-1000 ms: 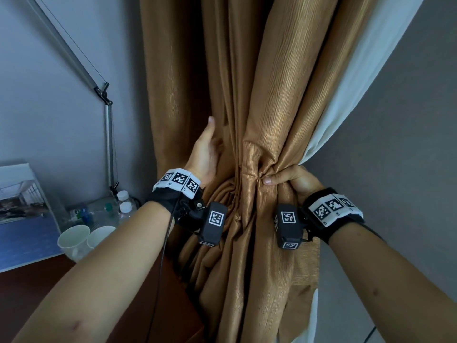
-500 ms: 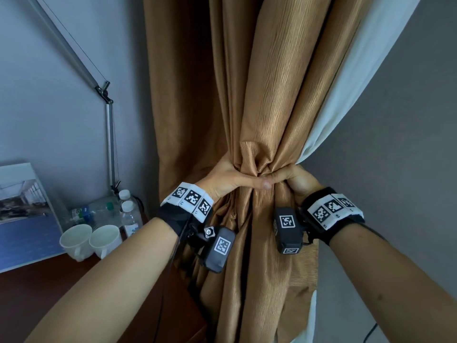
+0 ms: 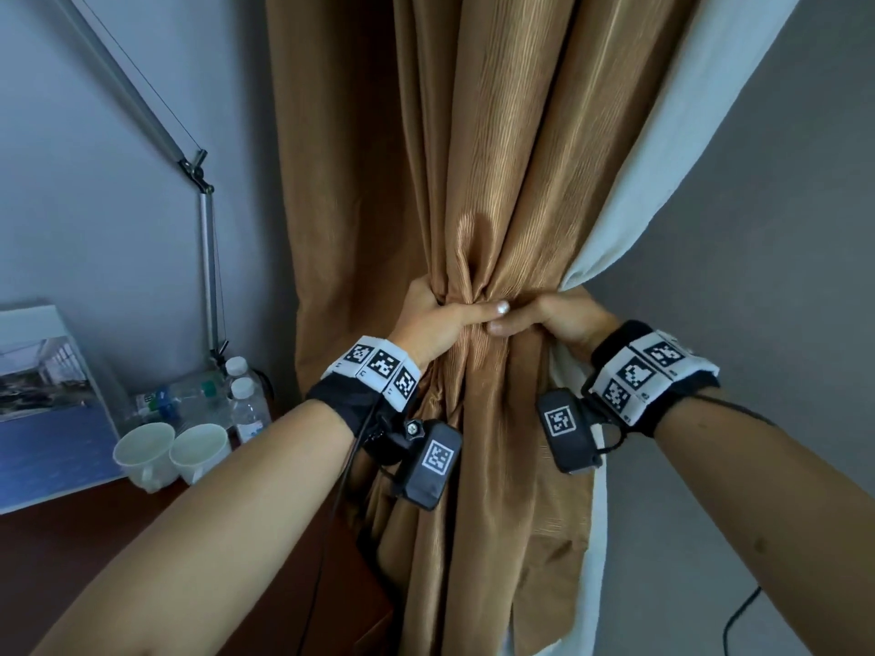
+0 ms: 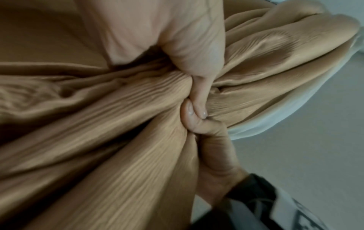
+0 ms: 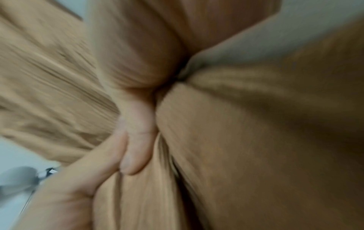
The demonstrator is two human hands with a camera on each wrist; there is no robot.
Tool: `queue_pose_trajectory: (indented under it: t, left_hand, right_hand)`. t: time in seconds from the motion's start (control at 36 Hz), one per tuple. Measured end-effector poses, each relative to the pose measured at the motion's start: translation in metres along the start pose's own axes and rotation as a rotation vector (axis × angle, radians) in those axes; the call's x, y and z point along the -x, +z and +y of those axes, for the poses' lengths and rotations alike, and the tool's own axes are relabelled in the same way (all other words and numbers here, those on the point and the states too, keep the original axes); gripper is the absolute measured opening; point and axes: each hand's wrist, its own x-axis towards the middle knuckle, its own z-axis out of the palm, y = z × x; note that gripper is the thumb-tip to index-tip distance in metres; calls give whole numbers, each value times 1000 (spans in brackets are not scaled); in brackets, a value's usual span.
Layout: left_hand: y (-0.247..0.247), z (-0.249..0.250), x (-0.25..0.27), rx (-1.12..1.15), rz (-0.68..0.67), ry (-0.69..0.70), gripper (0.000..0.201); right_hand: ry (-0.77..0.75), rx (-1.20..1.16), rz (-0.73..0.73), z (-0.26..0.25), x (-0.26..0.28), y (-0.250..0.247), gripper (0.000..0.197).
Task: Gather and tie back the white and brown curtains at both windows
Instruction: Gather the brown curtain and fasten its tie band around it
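Observation:
The brown curtain (image 3: 497,182) hangs in folds and is bunched into a narrow waist at mid height. The white curtain (image 3: 663,191) lies along its right edge and runs down behind the bunch. My left hand (image 3: 440,317) grips the waist from the left and my right hand (image 3: 558,319) grips it from the right, their thumbs meeting at the front. In the left wrist view my left thumb (image 4: 199,93) presses across the brown curtain (image 4: 118,124) against the other thumb. The right wrist view is blurred and filled with the brown curtain (image 5: 236,140). No tie-back shows.
A dark wooden desk (image 3: 94,551) stands at the lower left with two white cups (image 3: 170,449), water bottles (image 3: 246,404) and a picture (image 3: 42,400). A metal lamp arm (image 3: 207,258) rises beside the curtain. Grey wall lies to the right, with a cable (image 3: 738,613) low down.
My left hand came down from lying flat on the folds and closed round the bunch beside my right hand. The bunch is now tighter.

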Motion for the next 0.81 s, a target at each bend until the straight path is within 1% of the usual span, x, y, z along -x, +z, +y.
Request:
queue_pose_trajectory:
  t: [0.03,0.11,0.17,0.25,0.31,0.33,0.42,0.5,0.53,0.58,0.61,0.64,0.67,0.72,0.75,0.81]
  left_hand:
    - [0,0,0,-8,7,5,40]
    - [1,1,-2,16,18,3,47]
    - [3,1,-3,22,2,-11,53]
    - [3,-2,-5,14,-31,-42,66]
    - [0,-3,-7,15,-41,-62,64]
    - [-1,-4,-8,17,-41,-69,62]
    - [-5,-2,-9,37,-41,-76,70]
    - [-6,-4,-11,53,-37,-90,62]
    - [-6,-5,-12,46,-24,-94,66]
    - [-5,-6,-11,13,-9,-96,82]
    - [-5,-7,-10,-1,-14,-91,81]
    - [-4,-8,-10,-9,-27,-88,79]
    - [-4,-9,-11,-16,-38,-94,82]
    - [-6,-8,-11,-40,-67,-108,93]
    - [-8,-7,-11,-49,-105,-112,92]
    - [-16,-1,-14,-68,-214,-142,81]
  right_hand:
    - [11,-14,-24,-3,2,-5,81]
    - [-34,-136,-49,-17,10,-14,75]
    - [-87,-172,-46,-21,12,-11,70]
    - [-136,-128,-51,-14,9,0,56]
    - [-139,-89,-87,-14,8,3,50]
    - [-137,-67,-104,-16,7,3,53]
    - [-124,-24,-109,-18,2,5,65]
    - [-78,-85,-62,-15,-1,12,64]
    - [-73,-112,-39,-15,-1,14,64]
    - [-68,-148,-17,-15,-1,16,60]
    - [-70,-162,-12,-15,-1,17,55]
    - [-75,-177,-4,-15,-2,16,49]
    - [-79,-193,5,-14,-2,15,45]
    - [-76,-222,17,-11,-2,12,47]
    - [-74,-233,15,-9,-3,11,49]
    - [-77,-242,10,-7,-3,7,47]
